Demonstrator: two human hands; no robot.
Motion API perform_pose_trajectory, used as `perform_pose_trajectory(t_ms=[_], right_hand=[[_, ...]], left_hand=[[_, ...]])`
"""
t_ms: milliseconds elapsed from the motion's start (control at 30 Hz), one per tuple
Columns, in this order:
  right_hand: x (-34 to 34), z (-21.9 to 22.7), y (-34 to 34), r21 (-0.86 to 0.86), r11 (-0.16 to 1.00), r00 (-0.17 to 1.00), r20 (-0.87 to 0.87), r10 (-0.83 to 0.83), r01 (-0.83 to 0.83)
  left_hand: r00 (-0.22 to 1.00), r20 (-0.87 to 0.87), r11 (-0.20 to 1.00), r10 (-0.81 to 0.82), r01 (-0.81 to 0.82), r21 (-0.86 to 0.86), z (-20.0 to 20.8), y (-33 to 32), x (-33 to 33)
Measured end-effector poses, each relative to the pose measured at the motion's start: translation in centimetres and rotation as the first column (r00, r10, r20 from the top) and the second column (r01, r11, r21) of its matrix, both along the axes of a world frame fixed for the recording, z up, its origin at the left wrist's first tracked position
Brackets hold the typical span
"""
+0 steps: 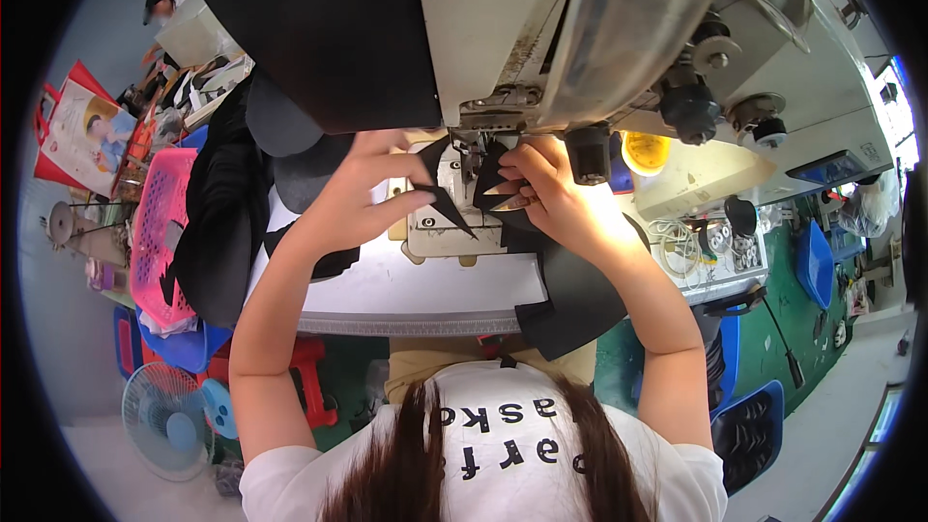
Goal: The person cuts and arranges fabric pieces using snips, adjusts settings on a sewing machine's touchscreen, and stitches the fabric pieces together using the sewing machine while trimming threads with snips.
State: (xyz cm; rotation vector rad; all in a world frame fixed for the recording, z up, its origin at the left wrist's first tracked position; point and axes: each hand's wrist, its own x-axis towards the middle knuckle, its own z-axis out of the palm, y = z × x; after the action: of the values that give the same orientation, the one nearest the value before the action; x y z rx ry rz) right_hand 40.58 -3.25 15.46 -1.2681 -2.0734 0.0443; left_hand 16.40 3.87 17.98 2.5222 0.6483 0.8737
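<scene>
A sewing machine (488, 19) stands directly before me, its presser foot (469, 157) over the metal needle plate (454, 239). On the left of the foot, my left hand (372, 195) pinches a narrow, pointed black fabric piece (450, 215) between thumb and fingers. My right hand (546, 188), just right of the foot, has its fingers curled onto another black fabric piece (491, 174). A small pale pointed tip shows by those fingers; I cannot make out what it is. Larger black fabric (570, 295) hangs over the table's front edge below my right forearm.
Dark fabric (217, 213) is heaped at the left, over a pink basket (159, 222). A ruler strip (416, 325) edges the white table. Right are a yellow cup (645, 152) and a tray (710, 280) of small parts. A fan (169, 425) and red stool (307, 377) stand lower left. Another person (159, 5) is far left.
</scene>
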Motion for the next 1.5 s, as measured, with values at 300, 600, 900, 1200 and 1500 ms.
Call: perform_pose_trajectory(t_ms=[300,600,900,1200,1500], right_hand=[[1.4,-3.2,-1.4,0.275,0.960,0.959,0.281,-0.030,-0.050],[2.3,-4.0,-0.9,0.494,0.861,0.967,0.253,-0.010,-0.120],[1.3,-3.4,-0.8,0.471,0.878,0.971,0.238,-0.033,-0.086],[0.7,-3.4,-1.0,0.465,0.884,0.980,0.192,-0.048,-0.048],[0.7,-3.3,-0.8,0.462,0.884,0.985,0.172,-0.008,-0.073]], left_hand=[[0.994,-0.107,0.744,0.006,-0.076,-0.664,-0.5,2.1,4.5],[0.994,-0.109,0.529,0.018,-0.102,-0.842,0.4,2.4,4.1],[0.985,-0.167,0.556,0.045,-0.163,-0.815,1.9,2.2,5.1],[0.982,-0.179,0.563,0.057,-0.180,-0.806,1.7,2.8,5.3],[0.992,-0.130,0.566,0.009,-0.112,-0.817,2.0,2.6,5.1]])
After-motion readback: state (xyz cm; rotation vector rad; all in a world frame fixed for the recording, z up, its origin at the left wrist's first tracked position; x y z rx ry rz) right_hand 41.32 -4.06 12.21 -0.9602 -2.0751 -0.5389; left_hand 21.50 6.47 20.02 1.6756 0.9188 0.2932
